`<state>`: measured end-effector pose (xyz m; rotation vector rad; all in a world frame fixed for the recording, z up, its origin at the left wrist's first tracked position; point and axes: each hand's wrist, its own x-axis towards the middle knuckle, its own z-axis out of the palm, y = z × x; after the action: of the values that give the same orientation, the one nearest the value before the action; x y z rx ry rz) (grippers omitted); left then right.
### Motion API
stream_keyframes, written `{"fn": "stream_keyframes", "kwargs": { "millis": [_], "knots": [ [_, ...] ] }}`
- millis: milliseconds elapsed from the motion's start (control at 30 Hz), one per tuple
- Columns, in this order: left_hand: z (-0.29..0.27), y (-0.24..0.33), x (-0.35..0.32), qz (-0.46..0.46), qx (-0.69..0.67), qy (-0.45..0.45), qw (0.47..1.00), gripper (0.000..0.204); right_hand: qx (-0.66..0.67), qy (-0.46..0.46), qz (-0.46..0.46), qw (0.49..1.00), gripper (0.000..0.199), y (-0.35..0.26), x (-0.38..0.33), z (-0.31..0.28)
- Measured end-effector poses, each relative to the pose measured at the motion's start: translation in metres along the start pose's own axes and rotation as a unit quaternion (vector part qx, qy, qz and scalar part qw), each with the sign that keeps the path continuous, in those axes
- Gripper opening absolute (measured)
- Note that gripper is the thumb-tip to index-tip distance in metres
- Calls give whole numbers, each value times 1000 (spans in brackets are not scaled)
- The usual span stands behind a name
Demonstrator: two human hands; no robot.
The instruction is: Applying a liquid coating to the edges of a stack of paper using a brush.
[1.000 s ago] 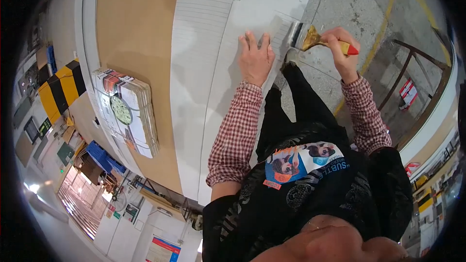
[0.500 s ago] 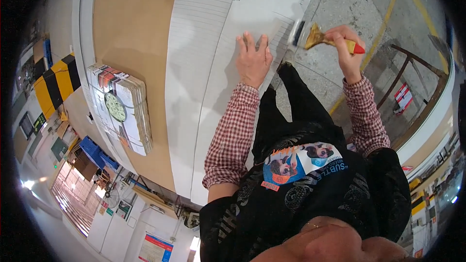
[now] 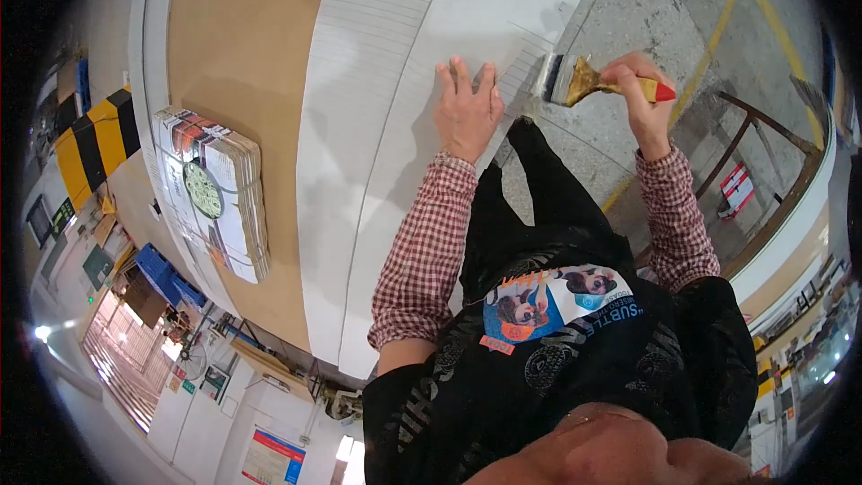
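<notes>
My left hand (image 3: pixel 467 115) lies with its fingers outstretched on a stack of white sheets (image 3: pixel 359 117) printed with fine lines, their edges stepped like a fan. In my right hand (image 3: pixel 636 90) is a flat paintbrush (image 3: pixel 584 83) with a yellow, red-tipped handle. The fingers wrap round that handle, and the brush head points left, toward my left hand. Its bristles are at the right-hand edge of the sheets; whether they touch the paper I cannot tell.
A brown tabletop (image 3: pixel 242 36) runs under the sheets. On its left stands a strapped bundle of printed papers (image 3: pixel 215 198). To the right are grey floor (image 3: pixel 642 27) with yellow lines and a rusty metal frame (image 3: pixel 741 117). Black-and-yellow striping (image 3: pixel 99 144) lies farther left.
The brush head has swung slightly toward me and its bristles look flatter to the sheet edge. My left hand stays put. The whole view has shifted a little.
</notes>
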<state>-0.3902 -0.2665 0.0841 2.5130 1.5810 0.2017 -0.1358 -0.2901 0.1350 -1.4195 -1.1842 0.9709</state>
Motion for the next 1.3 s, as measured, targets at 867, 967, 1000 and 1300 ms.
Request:
{"fn": "stream_keyframes", "kwargs": {
  "millis": [867,967,1000,1300],
  "knots": [
    [2,4,5,14,15,0,1000,35,-78,4,-93,993,15,3,-28,20],
    [3,3,4,18,24,16,999,35,-39,-29,-50,998,15,-6,-40,21],
    [4,1,3,17,24,15,999,35,-21,-11,-73,997,15,-2,-39,19],
    [5,2,6,15,24,24,999,36,-100,51,-93,989,14,-3,-32,22]
  ]
}}
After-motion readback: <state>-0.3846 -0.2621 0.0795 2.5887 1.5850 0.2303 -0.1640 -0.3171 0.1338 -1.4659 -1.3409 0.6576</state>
